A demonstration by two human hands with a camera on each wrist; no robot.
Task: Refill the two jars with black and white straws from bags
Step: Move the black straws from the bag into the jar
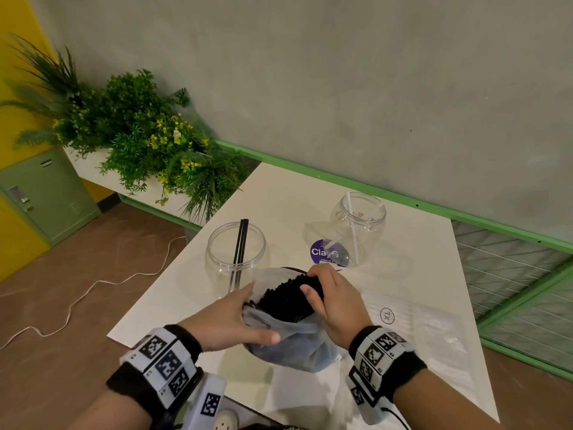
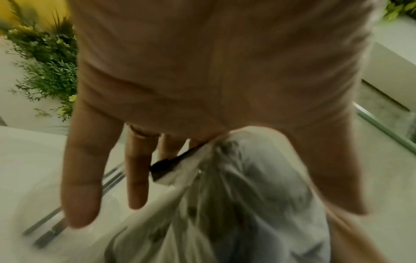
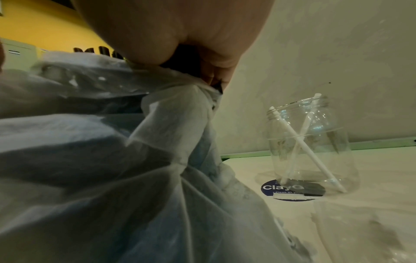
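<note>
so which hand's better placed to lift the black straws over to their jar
Right. The right hand already grips the black straws at the bag mouth, while the left hand steadies the bag. The jar with black straws stands just beyond it.

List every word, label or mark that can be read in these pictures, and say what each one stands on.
"Clay": large white letters on the round purple sticker on the white table, its end hidden by the clear plastic jar holding white straws.
"Clean as yo": small line on the same sticker, cut off.
"XL": in a circle on the flat clear plastic bag of white straws.
Square black-and-white code markers on the wristbands: no letters.
Dark letters on the yellow wall: mostly hidden, unreadable.
</note>
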